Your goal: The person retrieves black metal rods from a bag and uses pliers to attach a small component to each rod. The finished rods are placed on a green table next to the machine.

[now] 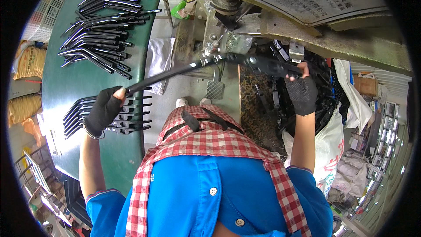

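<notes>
My left hand (pixel 105 107), in a black fingerless glove, grips one end of a long, curved black metal arm (pixel 184 68). My right hand (pixel 300 92), gloved the same way, grips the other, thicker end of that arm near the press machine (pixel 228 22). The arm's middle lies under the machine's tooling. Just beneath my left hand, a stack of similar black arms (pixel 127 120) rests on the green table (pixel 70 83).
More black arms (pixel 105 22) lie in rows at the far end of the green table. A white sack (pixel 326 149) of black parts stands at my right. A foot pedal (pixel 215 90) is on the floor ahead. Yellow sacks (pixel 28 61) sit at left.
</notes>
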A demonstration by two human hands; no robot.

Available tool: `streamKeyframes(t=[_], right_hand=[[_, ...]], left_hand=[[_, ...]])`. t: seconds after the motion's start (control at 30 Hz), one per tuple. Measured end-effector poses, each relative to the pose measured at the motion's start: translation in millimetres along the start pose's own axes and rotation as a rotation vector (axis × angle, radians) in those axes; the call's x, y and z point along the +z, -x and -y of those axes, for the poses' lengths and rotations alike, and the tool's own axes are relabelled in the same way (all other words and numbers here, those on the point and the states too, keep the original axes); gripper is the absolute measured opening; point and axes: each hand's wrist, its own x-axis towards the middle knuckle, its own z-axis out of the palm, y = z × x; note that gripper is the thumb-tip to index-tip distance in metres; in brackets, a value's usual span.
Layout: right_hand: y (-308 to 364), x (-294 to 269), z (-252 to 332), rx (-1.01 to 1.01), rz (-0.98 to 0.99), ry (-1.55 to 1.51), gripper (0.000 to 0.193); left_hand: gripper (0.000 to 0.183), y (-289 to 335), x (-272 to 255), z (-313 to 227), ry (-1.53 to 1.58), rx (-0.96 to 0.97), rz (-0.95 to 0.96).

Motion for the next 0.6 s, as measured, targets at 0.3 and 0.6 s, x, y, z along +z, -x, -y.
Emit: streamKeyframes(t=[0.3,0.6], right_hand=[[-18,-39,-25,0.053,-0.03,0.237,0.024],[-15,45,34,-0.002,0.338,0.785,0.041]], left_hand=[[0.043,-8,-17,-18,-0.015,-0.066,0.164],[0.034,-23,-11,0,0.012,-0.259,0.289]])
